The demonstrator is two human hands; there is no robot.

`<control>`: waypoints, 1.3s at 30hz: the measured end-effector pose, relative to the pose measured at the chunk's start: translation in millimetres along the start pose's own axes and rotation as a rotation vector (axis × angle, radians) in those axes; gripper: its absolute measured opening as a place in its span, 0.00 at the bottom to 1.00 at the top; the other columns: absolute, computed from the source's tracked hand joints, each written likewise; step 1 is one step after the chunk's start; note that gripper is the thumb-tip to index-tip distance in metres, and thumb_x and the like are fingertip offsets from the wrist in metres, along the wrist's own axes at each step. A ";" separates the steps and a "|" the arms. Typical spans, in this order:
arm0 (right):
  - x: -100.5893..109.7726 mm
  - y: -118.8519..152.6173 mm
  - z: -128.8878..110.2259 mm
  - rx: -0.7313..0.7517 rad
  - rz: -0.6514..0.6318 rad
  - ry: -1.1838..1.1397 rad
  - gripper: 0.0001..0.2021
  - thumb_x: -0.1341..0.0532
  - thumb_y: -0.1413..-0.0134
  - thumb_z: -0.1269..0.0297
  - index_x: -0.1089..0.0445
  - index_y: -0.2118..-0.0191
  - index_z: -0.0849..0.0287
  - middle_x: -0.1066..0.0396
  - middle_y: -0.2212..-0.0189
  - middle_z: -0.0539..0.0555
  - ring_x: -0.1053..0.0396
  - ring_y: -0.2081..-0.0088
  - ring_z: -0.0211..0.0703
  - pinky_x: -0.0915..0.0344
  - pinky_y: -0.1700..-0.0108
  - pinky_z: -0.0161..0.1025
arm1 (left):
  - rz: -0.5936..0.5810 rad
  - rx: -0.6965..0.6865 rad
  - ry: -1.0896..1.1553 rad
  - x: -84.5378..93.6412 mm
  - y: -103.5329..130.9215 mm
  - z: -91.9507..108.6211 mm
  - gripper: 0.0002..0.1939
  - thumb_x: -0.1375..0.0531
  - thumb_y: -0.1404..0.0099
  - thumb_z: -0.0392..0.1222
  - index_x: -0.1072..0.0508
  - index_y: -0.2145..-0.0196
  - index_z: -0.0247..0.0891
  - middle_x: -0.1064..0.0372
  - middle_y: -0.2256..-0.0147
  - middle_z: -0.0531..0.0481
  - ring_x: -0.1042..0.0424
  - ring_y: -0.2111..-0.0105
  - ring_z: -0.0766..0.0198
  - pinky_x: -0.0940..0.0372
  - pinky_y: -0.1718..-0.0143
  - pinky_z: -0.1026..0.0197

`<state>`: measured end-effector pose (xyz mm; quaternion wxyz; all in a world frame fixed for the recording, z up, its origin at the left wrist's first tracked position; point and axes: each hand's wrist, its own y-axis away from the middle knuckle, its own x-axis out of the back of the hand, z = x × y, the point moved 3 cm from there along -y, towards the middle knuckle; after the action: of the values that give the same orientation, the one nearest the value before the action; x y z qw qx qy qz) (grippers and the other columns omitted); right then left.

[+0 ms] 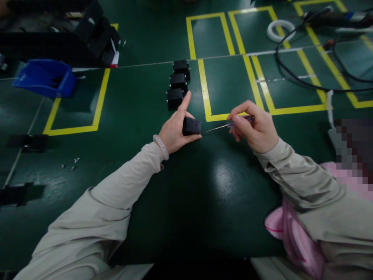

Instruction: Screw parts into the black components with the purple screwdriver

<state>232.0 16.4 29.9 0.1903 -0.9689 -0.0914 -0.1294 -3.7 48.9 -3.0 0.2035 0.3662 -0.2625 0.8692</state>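
Observation:
My left hand [175, 130], with a pale bangle [161, 147] at the wrist, grips a small black block [192, 126] on the green tabletop. Its thumb lies along the near side, and the index finger points away from me. In my right hand [256, 126] is a thin screwdriver [218, 127], held nearly level between thumb and fingers. The screwdriver's tip meets the right end of the block, near the left thumb; the exact contact is too small to tell. Beyond my left hand, three similar black blocks [178, 81] with small metal screws at their sides stand in a row.
A blue bin [46, 77] and a stack of black parts [87, 35] are at the left. Several loose screws [73, 168] lie near my left forearm. At the far right are a white tape ring [271, 32], a black cable [291, 72] and a corded tool [335, 17].

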 end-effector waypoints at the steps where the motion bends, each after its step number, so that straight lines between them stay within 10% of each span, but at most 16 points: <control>1: 0.0 -0.1 0.5 -0.004 0.005 0.001 0.14 0.39 0.35 0.48 0.34 0.63 0.54 0.37 0.85 0.43 0.39 0.87 0.32 0.44 0.85 0.34 | 0.001 -0.001 0.002 -0.1 0.0 -0.3 0.57 0.34 0.38 0.63 0.65 0.26 0.44 0.29 0.49 0.42 0.24 0.55 0.50 0.30 0.49 0.45; 8: -1.0 0.3 2.1 0.014 0.013 -0.026 0.13 0.38 0.35 0.49 0.35 0.58 0.53 0.36 0.82 0.43 0.35 0.83 0.34 0.41 0.82 0.34 | -0.002 -0.029 -0.009 0.1 -0.3 0.3 0.55 0.32 0.37 0.57 0.62 0.26 0.45 0.31 0.44 0.41 0.26 0.53 0.51 0.31 0.47 0.47; 16: 0.5 1.7 3.0 -0.024 0.033 0.025 0.14 0.39 0.35 0.48 0.34 0.62 0.54 0.37 0.84 0.42 0.38 0.86 0.32 0.44 0.85 0.33 | -0.037 -0.079 -0.133 3.3 0.5 7.5 0.34 0.32 0.36 0.45 0.38 0.35 0.39 0.29 0.51 0.43 0.29 0.51 0.51 0.32 0.48 0.48; 39: 0.4 1.3 3.3 -0.009 0.059 0.035 0.14 0.39 0.35 0.48 0.33 0.63 0.53 0.36 0.84 0.43 0.38 0.86 0.34 0.45 0.85 0.35 | -0.086 -0.060 -0.145 2.9 0.6 11.1 0.21 0.36 0.32 0.46 0.30 0.44 0.38 0.30 0.50 0.42 0.31 0.50 0.51 0.34 0.47 0.48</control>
<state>233.4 16.6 26.6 0.1914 -0.9696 -0.0588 -0.1410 -0.1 42.2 5.6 0.2319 0.4330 -0.2866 0.8225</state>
